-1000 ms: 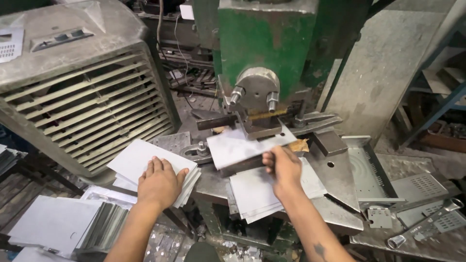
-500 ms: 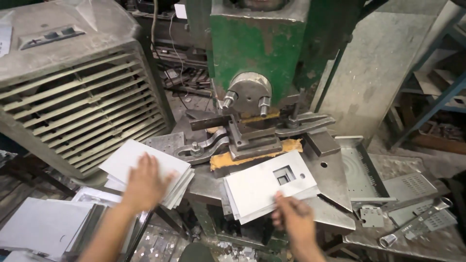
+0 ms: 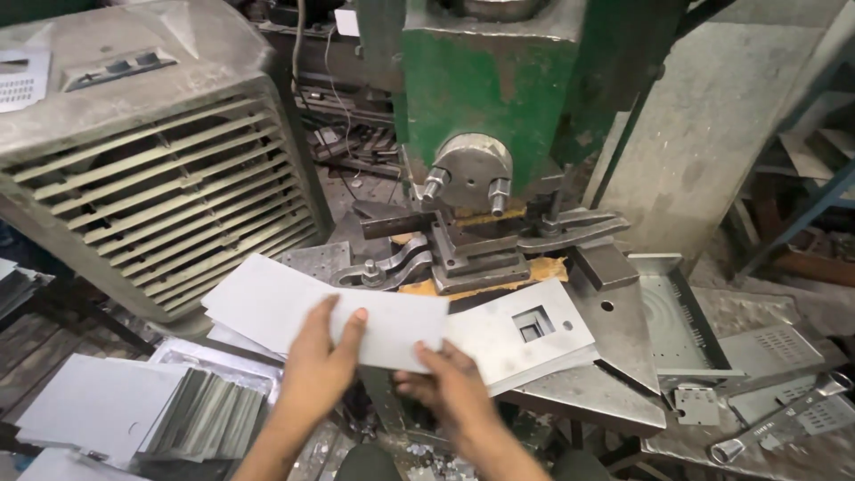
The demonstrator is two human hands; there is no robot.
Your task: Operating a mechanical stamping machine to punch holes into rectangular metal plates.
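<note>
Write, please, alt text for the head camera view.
Both hands, left hand and right hand, hold a blank grey metal sheet before a green press machine. A punched sheet lies on its table, a louvred cooler stands left.

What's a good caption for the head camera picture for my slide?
Both hands, left hand and right hand, hold a blank metal sheet before a green press.

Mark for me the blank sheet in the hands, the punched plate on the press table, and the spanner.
blank sheet (image 3: 392, 328), head view, bare middle.
punched plate (image 3: 499, 343), head view, flat left of its square hole.
spanner (image 3: 773, 430), head view, mid-handle.
</note>
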